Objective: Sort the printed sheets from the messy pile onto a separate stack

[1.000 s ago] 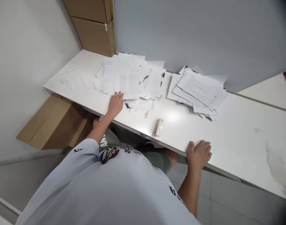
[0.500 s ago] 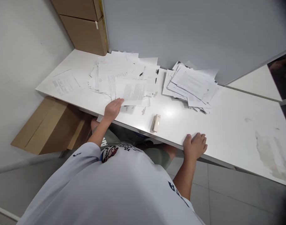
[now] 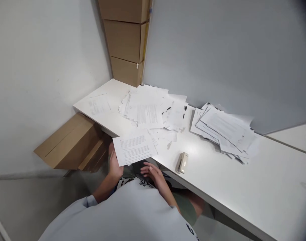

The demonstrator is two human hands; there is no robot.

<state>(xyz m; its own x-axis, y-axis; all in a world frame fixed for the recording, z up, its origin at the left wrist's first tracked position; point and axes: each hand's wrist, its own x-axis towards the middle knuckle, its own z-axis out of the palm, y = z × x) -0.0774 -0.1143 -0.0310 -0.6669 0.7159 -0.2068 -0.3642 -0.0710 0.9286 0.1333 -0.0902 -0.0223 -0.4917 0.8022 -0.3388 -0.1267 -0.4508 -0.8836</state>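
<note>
A printed sheet of paper (image 3: 135, 147) is tilted over the table's front edge, gripped at its left side by my left hand (image 3: 115, 166). The fingers of that hand are partly behind the sheet. Just below the sheet's lower right corner is my right hand (image 3: 153, 172), fingers apart and nothing in it. Behind the sheet a spread of loose papers (image 3: 149, 113) lies on the white table (image 3: 243, 187). A beige stapler (image 3: 184, 163) rests near the front edge, to the right of my right hand.
An untidy paper stack (image 3: 223, 129) lies on the right against the grey partition (image 3: 218, 60). Cardboard boxes (image 3: 124, 40) are piled in the back left corner. An open carton (image 3: 67, 142) stands below the table's left end. One separate sheet (image 3: 99, 104) lies at far left.
My left hand has lifted a sheet off the left papers and drawn it to the table edge. My right hand has left the edge and moved left beside it. The view has turned left.
</note>
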